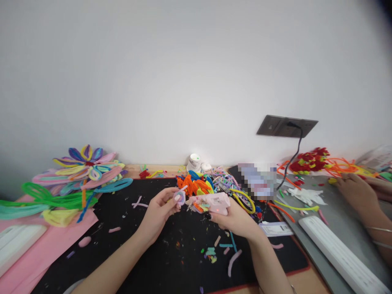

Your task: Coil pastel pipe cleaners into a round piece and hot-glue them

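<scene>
Clearly, clutter crowds the counter [318, 281] on every side. Just beyond the hands, a pile of orange and blue fuzzy pieces [194, 186] covers the far middle of the black mat [147, 255], and a white cup [194, 162] stands behind it. Fuzzy petalled flowers [88, 164] and pink paper [69, 232] fill the left; a white bar [338, 251] and a red fuzzy bundle [310, 160] lie to the right, near another person's hand [357, 192]. Short cut scraps [210, 251] dot the near part of the mat.

The left hand [162, 208] pinches a small lilac fuzzy piece [181, 198] between thumb and fingers, over the middle of the mat; it looks curled, with one pale end sticking out. The right hand [235, 216] wraps around a pale pink device [219, 203] with a small red light, its left end messy with colourful bits.
</scene>
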The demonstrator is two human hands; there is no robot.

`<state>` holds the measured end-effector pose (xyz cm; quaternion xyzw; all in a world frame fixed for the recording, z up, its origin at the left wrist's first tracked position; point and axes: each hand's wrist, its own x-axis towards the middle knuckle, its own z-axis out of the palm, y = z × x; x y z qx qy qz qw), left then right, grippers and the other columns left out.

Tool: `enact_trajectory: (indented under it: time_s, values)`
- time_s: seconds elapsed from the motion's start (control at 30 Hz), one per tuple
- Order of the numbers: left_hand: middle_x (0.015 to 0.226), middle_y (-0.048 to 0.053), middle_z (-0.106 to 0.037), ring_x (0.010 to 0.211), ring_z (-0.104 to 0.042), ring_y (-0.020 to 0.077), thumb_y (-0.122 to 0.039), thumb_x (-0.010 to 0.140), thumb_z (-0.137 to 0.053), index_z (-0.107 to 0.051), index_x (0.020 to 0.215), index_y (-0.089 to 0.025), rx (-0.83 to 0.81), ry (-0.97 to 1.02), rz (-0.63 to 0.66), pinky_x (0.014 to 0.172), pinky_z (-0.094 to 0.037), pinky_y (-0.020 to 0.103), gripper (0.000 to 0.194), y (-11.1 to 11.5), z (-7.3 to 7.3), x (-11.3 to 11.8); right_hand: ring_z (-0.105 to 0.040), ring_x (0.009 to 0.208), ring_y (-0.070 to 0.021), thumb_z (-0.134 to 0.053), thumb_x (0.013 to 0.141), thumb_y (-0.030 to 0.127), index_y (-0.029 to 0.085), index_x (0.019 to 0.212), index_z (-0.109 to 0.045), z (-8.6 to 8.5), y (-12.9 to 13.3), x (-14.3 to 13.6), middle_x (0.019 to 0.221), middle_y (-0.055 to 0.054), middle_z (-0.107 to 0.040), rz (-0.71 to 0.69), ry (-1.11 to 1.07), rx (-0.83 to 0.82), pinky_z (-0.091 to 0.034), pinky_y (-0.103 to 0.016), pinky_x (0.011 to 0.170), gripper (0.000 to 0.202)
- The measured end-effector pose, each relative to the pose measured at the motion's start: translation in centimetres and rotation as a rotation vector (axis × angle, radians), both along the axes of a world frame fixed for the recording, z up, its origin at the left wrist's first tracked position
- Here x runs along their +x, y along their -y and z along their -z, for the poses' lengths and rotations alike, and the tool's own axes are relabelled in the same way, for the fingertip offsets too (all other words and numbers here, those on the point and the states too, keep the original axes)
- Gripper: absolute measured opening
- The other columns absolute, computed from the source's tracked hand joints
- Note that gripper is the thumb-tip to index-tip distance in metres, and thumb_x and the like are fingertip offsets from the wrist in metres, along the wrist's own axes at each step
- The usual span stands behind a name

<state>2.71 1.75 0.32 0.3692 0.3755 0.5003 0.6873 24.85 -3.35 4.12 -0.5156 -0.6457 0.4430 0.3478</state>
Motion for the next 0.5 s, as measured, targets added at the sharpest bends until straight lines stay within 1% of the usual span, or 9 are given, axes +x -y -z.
enact_trajectory:
  time_s: [0.07,0.17,0.23,0.33,0.4,0.5]
  values:
    - [0.076,0.0,-0.068,0.06,-0.058,0.0078,-0.03,0.066,-0.083,-0.071,0.092,-0.018,0.002,-0.001,0.006,0.061,-0.05,0.019,0.032,0.02,0.04,-0.03,-0.054,0.058,-0.0132,-0.061,0.077,0.017,0.018,0.094,-0.069,-0.05,-0.04,0.04,0.064,0.003,-0.062,0.005,-0.012,0.007,-0.045,-0.022,0.054,0.019]
    - [0.076,0.0,-0.067,0.061,-0.058,0.0077,-0.029,0.068,-0.082,-0.071,0.093,-0.018,0.001,0.004,0.03,0.061,-0.05,0.02,0.029,0.08,0.24,-0.15,-0.065,0.078,-0.0192,-0.06,0.077,0.016,0.018,0.105,-0.07,-0.22,-0.19,0.07,0.079,-0.001,-0.071,0.015,-0.052,0.054,-0.053,-0.027,0.069,0.029]
    - [0.075,-0.001,-0.067,0.06,-0.057,0.0075,-0.028,0.068,-0.082,-0.071,0.092,-0.018,-0.008,0.019,0.053,0.061,-0.05,0.02,0.028,0.1,0.38,-0.22,-0.066,0.091,-0.0221,-0.061,0.078,0.016,0.018,0.111,-0.069,-0.41,-0.3,0.1,0.094,-0.004,-0.074,0.012,-0.075,0.08,-0.054,-0.031,0.08,0.034]
    - [0.075,-0.001,-0.066,0.059,-0.057,0.0075,-0.028,0.067,-0.083,-0.071,0.091,-0.018,-0.024,0.03,0.082,0.061,-0.05,0.02,0.028,0.1,0.46,-0.22,-0.065,0.102,-0.0247,-0.061,0.079,0.017,0.016,0.114,-0.069,-0.68,-0.42,0.14,0.11,-0.007,-0.072,-0.011,-0.097,0.09,-0.052,-0.036,0.09,0.036]
    - [0.075,0.0,-0.067,0.059,-0.056,0.0075,-0.027,0.067,-0.083,-0.071,0.091,-0.018,-0.032,0.036,0.098,0.06,-0.05,0.02,0.028,0.12,0.44,-0.17,-0.064,0.106,-0.0259,-0.062,0.079,0.018,0.016,0.116,-0.069,-0.77,-0.45,0.17,0.114,-0.008,-0.071,-0.028,-0.102,0.091,-0.051,-0.038,0.094,0.037]
    - [0.075,0.0,-0.066,0.059,-0.056,0.0077,-0.027,0.067,-0.083,-0.072,0.089,-0.018,-0.039,0.041,0.124,0.06,-0.049,0.021,0.027,0.18,0.41,-0.1,-0.064,0.108,-0.0264,-0.062,0.079,0.017,0.016,0.116,-0.069,-0.71,-0.46,0.22,0.114,-0.008,-0.072,-0.046,-0.098,0.094,-0.05,-0.04,0.096,0.038]
